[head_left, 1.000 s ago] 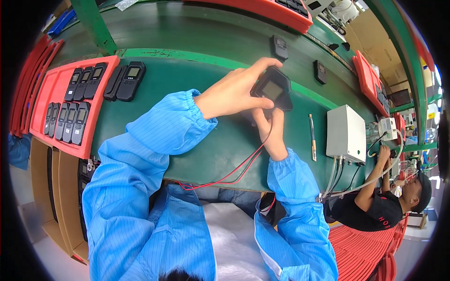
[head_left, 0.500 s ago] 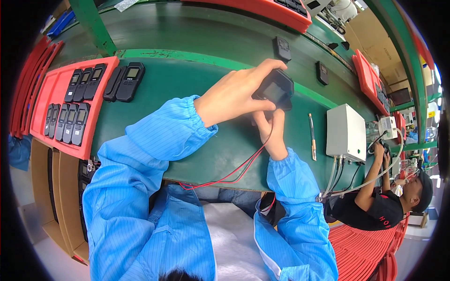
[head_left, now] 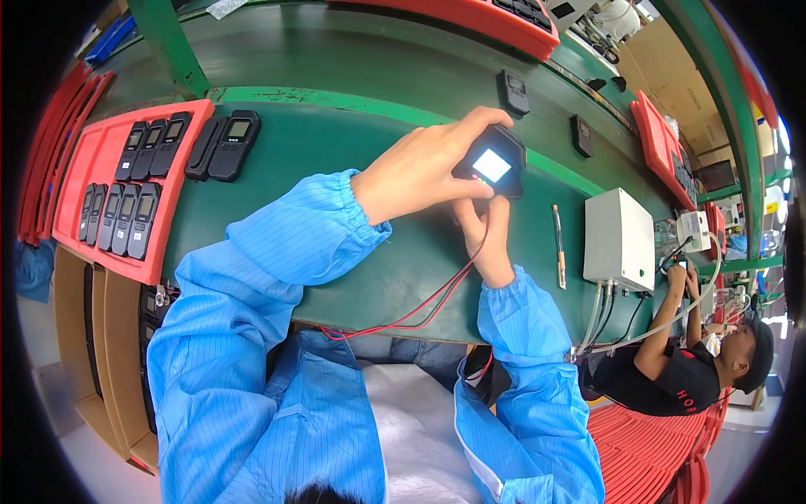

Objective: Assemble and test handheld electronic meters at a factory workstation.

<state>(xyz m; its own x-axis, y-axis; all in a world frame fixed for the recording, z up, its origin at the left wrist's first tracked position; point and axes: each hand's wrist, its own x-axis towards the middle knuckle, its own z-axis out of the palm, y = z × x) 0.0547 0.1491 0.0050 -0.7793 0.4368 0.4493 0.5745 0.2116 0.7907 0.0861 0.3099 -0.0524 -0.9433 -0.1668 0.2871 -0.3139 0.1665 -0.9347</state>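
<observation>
My left hand [head_left: 424,172] is closed around a black handheld device [head_left: 510,144], its thumb along the lower edge and its fingers over the top. The device's screen [head_left: 492,165] glows white. Just below it, my right hand [head_left: 489,239] is closed in a pinch against the device's lower end, and thin red wires [head_left: 432,296] run from that hand down to the table's near edge. What the wires' ends touch is hidden by the fingers.
A red tray [head_left: 101,160] of similar devices lies at left, with two more devices [head_left: 232,144] beside it. A pen-like tool [head_left: 558,244] and a white box [head_left: 620,239] with cables stand at right. Beyond, devices [head_left: 514,92] sit on a green belt. A co-worker [head_left: 672,370] works at far right.
The held device's screen has gone from dark to lit white. Devices on the belt have shifted slightly to the right. Both my hands keep their places.
</observation>
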